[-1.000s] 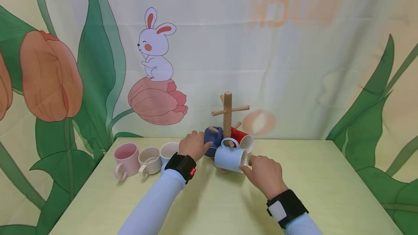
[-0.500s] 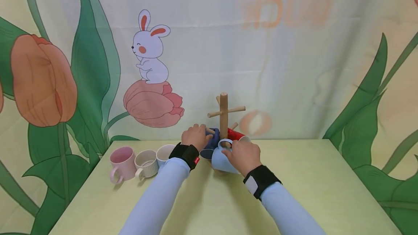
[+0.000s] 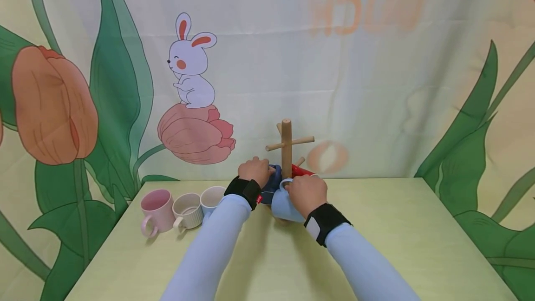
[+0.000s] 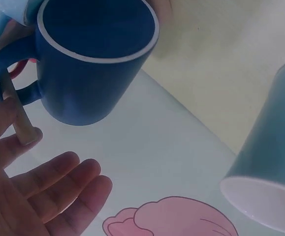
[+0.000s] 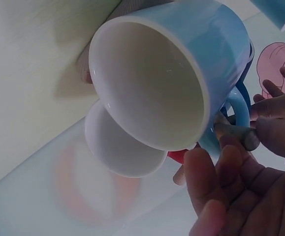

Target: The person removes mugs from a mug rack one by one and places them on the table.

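Observation:
A wooden mug tree (image 3: 286, 152) stands near the back of the table. My left hand (image 3: 255, 172) pinches one of its lower pegs (image 4: 21, 120) between thumb and index finger, the other fingers extended. On that peg a dark blue mug (image 4: 83, 93) hangs by its handle. At the front, a light blue mug (image 5: 226, 49) hangs sideways, its handle round another peg (image 5: 250, 138). My right hand (image 3: 308, 192) pinches that peg's end, and in the head view it covers part of this mug. Behind it, a red mug (image 3: 301, 171) with a white inside hangs on the tree, mostly hidden.
To the left on the table (image 3: 397, 245) stand a pink mug (image 3: 158, 212), a ribbed cream mug (image 3: 188, 212) and another light blue mug (image 3: 211, 199), close together in a row. The tree's upper pegs (image 3: 302, 140) bear no mugs. A printed curtain (image 3: 376, 82) hangs behind.
My right hand has moved left from the light blue mug's rim to the peg at its handle. My left hand has shifted slightly right, closer against the dark blue mug's peg.

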A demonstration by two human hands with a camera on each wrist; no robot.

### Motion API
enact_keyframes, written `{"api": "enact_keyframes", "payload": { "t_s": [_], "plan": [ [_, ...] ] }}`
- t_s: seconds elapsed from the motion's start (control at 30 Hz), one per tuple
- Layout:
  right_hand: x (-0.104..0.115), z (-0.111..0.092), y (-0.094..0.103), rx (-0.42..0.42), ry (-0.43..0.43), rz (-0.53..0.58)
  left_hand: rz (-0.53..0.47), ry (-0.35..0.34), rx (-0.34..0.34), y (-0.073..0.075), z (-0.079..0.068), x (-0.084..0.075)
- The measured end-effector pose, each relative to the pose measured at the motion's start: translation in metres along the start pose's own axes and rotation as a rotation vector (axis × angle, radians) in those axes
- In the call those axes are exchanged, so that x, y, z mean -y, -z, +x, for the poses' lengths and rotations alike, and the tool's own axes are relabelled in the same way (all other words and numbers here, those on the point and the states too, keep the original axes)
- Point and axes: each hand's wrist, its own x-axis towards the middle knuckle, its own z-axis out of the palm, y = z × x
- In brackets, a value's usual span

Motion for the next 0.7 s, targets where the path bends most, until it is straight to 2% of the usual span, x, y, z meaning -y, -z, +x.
{"api": "enact_keyframes", "payload": {
  "t_s": [0.37,0.5,0.7],
  "plan": [
    [0.0069,0.0012,-0.0045,-0.012,0.014,-0.006,0.027,0.009,0.035,0.0031,-0.0011,-0.0007],
    [0.0091,0.0002,-0.0032,-0.001,0.039,-0.031,0.027,0.024,0.028,0.0047,-0.0034,-0.0019],
    [0.0011,0.0002,-0.0023,0.019,0.010,-0.016,-0.007,0.029,0.004,0.0063,-0.0059,-0.0052]
  ]
}}
